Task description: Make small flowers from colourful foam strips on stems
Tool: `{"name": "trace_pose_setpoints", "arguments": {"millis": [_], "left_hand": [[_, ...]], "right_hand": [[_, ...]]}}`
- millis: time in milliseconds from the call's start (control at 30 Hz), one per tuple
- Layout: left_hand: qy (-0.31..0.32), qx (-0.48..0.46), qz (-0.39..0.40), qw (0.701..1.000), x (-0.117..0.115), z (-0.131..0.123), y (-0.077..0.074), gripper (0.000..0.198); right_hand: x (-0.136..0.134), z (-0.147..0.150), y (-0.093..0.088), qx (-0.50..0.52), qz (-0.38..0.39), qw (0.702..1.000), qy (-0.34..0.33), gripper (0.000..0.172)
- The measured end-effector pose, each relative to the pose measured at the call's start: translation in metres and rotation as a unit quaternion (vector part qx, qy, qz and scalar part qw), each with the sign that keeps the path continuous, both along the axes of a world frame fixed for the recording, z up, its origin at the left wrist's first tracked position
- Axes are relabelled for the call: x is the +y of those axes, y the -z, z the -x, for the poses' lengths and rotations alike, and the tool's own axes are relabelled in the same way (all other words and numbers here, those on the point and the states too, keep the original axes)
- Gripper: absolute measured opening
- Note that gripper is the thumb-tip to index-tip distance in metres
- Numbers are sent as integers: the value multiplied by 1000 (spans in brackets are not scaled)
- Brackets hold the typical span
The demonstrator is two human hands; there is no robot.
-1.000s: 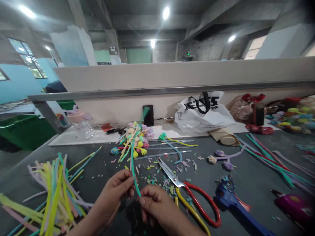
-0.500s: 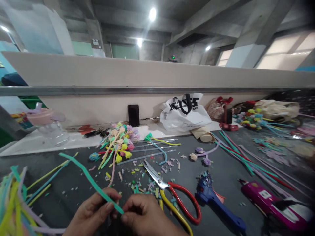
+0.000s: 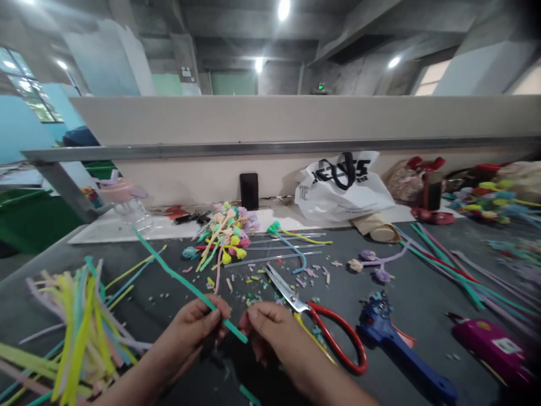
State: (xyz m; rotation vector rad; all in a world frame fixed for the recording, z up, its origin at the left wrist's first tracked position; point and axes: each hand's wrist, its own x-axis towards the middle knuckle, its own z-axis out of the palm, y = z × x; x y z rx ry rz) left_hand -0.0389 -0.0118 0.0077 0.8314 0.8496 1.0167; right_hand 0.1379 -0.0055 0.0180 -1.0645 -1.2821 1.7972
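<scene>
My left hand (image 3: 195, 325) pinches a long green pipe cleaner (image 3: 177, 276) that slants up and to the left from my fingers. My right hand (image 3: 270, 330) is closed at the cleaner's lower end, thumb and forefinger pinched on its tip. Both hands hover just above the dark table (image 3: 406, 304). Red-and-yellow-handled scissors (image 3: 315, 321) lie right beside my right hand. Small coloured cut-off bits (image 3: 257, 279) are scattered just beyond my fingers.
A heap of coloured pipe cleaners (image 3: 80, 321) lies at the left. A bunch of finished pipe-cleaner flowers (image 3: 228, 237) sits ahead, with a blue glue gun (image 3: 393, 344), a magenta tool (image 3: 492, 347), long stems (image 3: 448, 265), a white bag (image 3: 344, 189) and a phone (image 3: 249, 190).
The green pipe cleaner has swung from upright to slanting far to the left between my fingers. Both hands stay pinched on it; my view shifted sideways and back.
</scene>
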Motion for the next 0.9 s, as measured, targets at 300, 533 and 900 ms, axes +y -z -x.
{"name": "trace_pose_setpoints", "arguments": {"millis": [300,533,900], "left_hand": [[46,33,-40,998,3,2,6,23],[61,15,-16,998,-2,1,3,22],[-19,-62,5,998,3,1,0,14]], "right_hand": [[-5,1,1,16,89,995,-38,29],[-7,4,4,5,98,994,-55,26],[-11,5,2,194,121,971,-73,28]]}}
